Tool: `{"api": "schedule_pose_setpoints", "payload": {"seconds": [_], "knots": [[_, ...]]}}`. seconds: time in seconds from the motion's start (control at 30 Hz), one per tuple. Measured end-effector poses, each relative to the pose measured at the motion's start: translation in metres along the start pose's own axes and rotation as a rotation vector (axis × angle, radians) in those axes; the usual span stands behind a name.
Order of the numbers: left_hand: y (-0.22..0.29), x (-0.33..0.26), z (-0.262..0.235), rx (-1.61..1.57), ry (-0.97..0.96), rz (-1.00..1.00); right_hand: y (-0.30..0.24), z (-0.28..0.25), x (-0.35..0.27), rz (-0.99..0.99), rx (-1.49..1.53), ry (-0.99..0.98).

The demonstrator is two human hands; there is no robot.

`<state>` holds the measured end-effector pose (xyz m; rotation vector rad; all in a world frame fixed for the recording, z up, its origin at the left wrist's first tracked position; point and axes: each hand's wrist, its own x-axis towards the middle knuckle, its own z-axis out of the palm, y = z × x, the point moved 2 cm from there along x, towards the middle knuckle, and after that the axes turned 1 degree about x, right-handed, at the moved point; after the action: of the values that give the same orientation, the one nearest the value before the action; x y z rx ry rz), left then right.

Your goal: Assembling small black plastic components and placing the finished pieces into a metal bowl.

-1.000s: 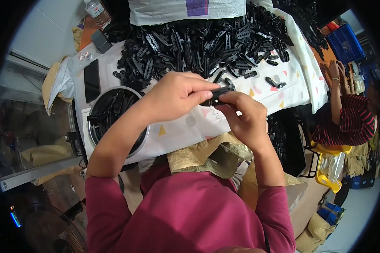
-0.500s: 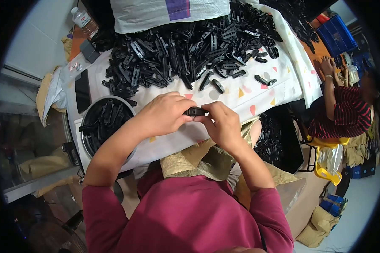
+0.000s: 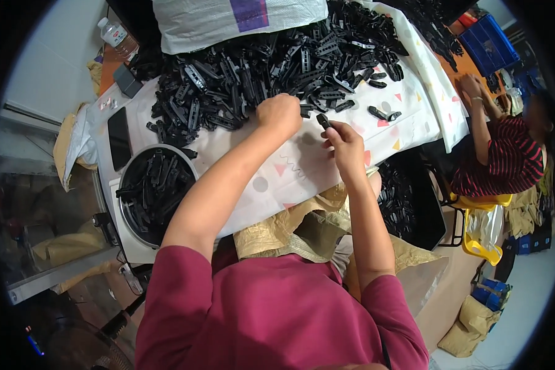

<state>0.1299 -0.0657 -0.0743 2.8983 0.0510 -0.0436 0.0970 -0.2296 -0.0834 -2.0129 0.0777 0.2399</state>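
At the near edge of a heap of small black plastic clips (image 3: 246, 83), my left hand (image 3: 280, 117) is closed. Its fingertips are hidden, and a black piece (image 3: 305, 110) shows beside its knuckles; whether that piece is in the fingers I cannot make out. To its right, my right hand (image 3: 346, 143) pinches one elongated black plastic clip (image 3: 324, 121) between thumb and fingers, just above the patterned tablecloth (image 3: 259, 169). A round pale-rimmed tub (image 3: 190, 161) full of black clips stands beside my left forearm.
A white sack (image 3: 203, 34) lies over the heap's far side. A phone (image 3: 119, 139), a small grey box (image 3: 127, 81) and a bottle (image 3: 118, 38) lie or stand at left. Right of my lap, a black bin (image 3: 428, 223) holds clips. Another person (image 3: 499, 154) sits at right.
My hands have come apart from the clip they both held. The left has moved away to the heap; the right has shifted up and right with a clip in its fingers.
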Motion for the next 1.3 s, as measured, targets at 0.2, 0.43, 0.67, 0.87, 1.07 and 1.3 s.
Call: {"api": "schedule_pose_setpoints", "payload": {"seconds": [0.2,0.43,0.67,0.87,1.07,1.3], "knots": [[-0.002,-0.054,-0.043,-1.455,-0.046,-0.023,-0.048,0.002,-0.056,-0.155,0.841,-0.142],[0.006,-0.103,-0.055,-1.592,0.211,0.191,-0.069,0.003,-0.091,-0.508,0.656,-0.117],[0.008,-0.13,-0.073,-1.755,-0.021,0.331,-0.072,0.002,-0.104,-0.695,0.41,0.059],[0.012,-0.137,-0.068,-1.914,0.075,0.38,-0.082,0.0,-0.111,-0.865,0.323,0.203],[0.01,-0.135,-0.062,-2.054,0.054,0.386,-0.084,-0.001,-0.119,-0.736,0.407,0.118],[0.016,-0.138,-0.079,-1.956,0.093,0.411,-0.094,-0.01,-0.121,-0.842,0.293,0.265]]}}
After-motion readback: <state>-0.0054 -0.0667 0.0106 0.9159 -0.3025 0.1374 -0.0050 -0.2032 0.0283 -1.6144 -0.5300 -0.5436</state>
